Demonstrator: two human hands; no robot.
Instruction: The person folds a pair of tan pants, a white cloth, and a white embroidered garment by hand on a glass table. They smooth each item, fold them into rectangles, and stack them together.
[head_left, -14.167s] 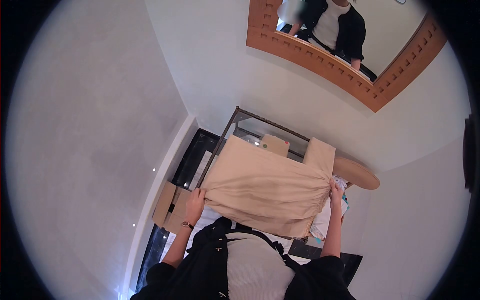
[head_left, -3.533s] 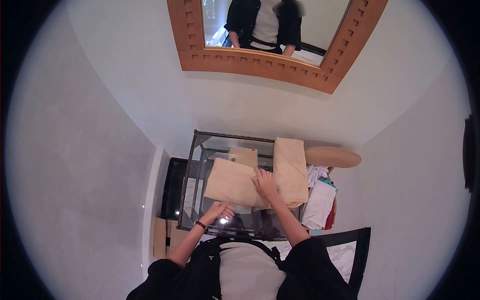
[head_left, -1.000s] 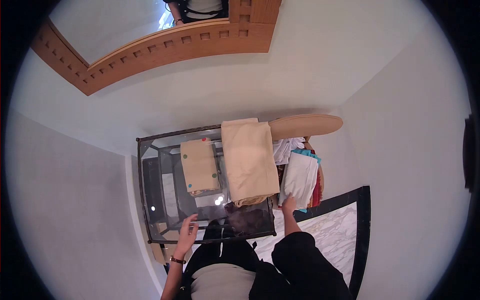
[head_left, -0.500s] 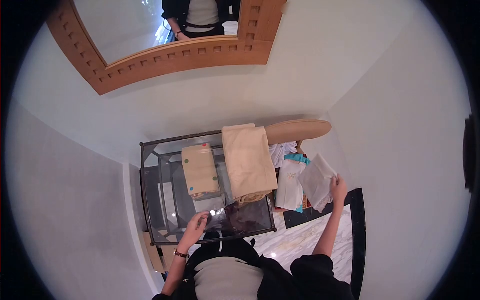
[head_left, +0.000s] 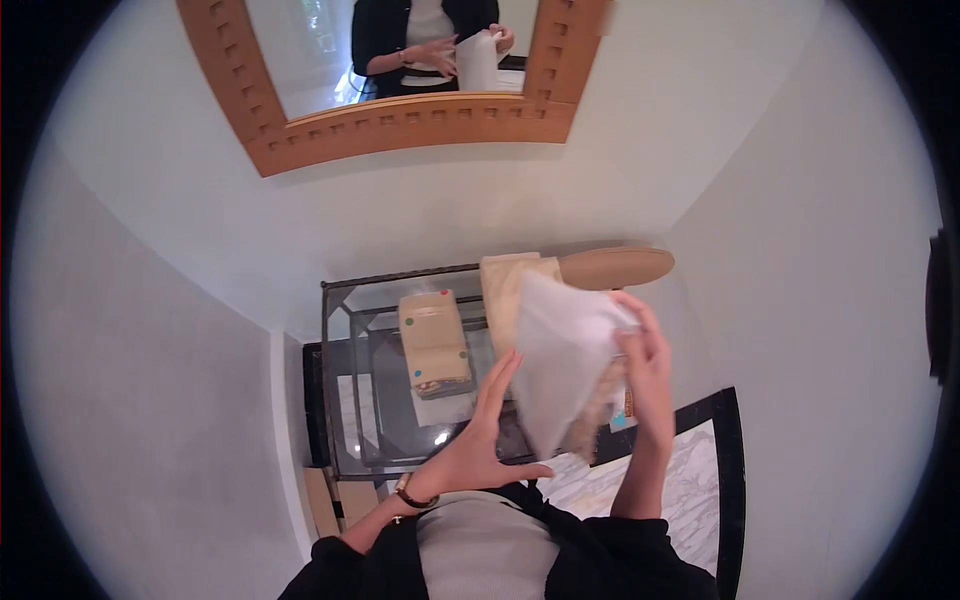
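Note:
A thin white folded cloth (head_left: pixel 562 350) hangs in front of me, held up by its right edge. My right hand (head_left: pixel 646 365) is closed on that edge, with some motion blur. My left hand (head_left: pixel 475 445) is open at the cloth's left side, thumb and fingers spread apart, fingertips right at the edge. Behind the cloth, a folded beige cloth (head_left: pixel 500 290) lies on the glass-topped table (head_left: pixel 345 475), partly hidden. Left of it is a folded beige cloth with coloured dots (head_left: pixel 436 335).
A wood-framed mirror (head_left: pixel 420 130) hangs on the wall above the table. At the back right is a rounded tan board (head_left: pixel 620 267). The box of cloths beside the table is mostly hidden. Marble floor with a black border (head_left: pixel 735 480) shows at right.
My right hand has brought the white cloth from above the box, leftwards and closer to me. My left hand has moved right from the table's front edge and spread open beside the cloth.

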